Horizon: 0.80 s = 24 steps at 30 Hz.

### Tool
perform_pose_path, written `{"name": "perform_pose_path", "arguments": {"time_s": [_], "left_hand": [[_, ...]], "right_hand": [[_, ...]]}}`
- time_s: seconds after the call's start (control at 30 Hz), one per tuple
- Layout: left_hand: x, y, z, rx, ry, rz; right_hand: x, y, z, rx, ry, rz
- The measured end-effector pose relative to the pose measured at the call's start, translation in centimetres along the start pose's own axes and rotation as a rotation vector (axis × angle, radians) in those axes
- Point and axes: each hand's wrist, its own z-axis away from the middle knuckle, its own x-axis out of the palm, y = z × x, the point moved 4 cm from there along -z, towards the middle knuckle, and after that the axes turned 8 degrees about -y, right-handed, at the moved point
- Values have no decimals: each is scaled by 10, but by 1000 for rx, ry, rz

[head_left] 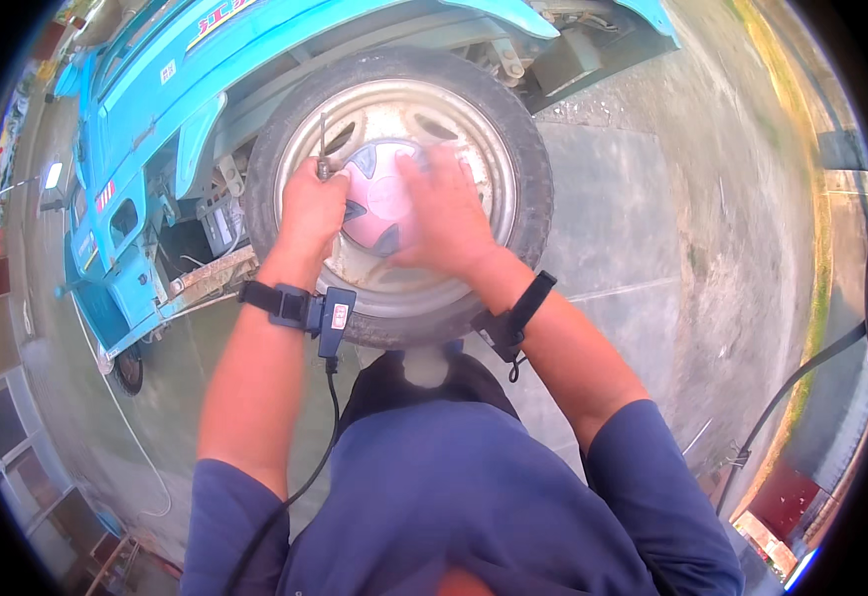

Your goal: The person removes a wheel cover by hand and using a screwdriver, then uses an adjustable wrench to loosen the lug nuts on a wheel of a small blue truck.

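The round cap (386, 194) sits in the middle of the wheel, between the two hands, straight out in front of the person. It is round from this side, so no way across it is longer than another. The right hand (449, 214) is nearer: it lies over the right part of the cap and hides some of it. Its fingers are spread wide. Whether they press on the cap or float just above it, one cannot tell. The left hand (315, 204) is at the cap's left edge. Its fingers are curled in and seem to hold a thin metal rod (323, 139), which sticks up out of the fist and points away from the person.

The cap looks smooth and a bit shiny, pale pink and silver, with dark patches around it. About it is the metal rim (494, 139), a pale, dirty bowl shape with dark holes. Around that goes the tire (533, 164), a thick black ring that looks like dusty rubber. Past the wheel is a bright blue truck (156, 109) with hard, painted sides. The floor (613, 219) is gray, flat and hard, with a straight line across it.
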Motion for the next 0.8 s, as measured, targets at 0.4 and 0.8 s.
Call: {"name": "perform_pose_path", "arguments": {"time_s": [0.4,0.8], "left_hand": [[19,77,91,154,-167,-46],[42,36,202,960,-198,-593]], "right_hand": [[-26,9,35,-115,106,-494],[3,13,157,373,-371,-1903]]}}
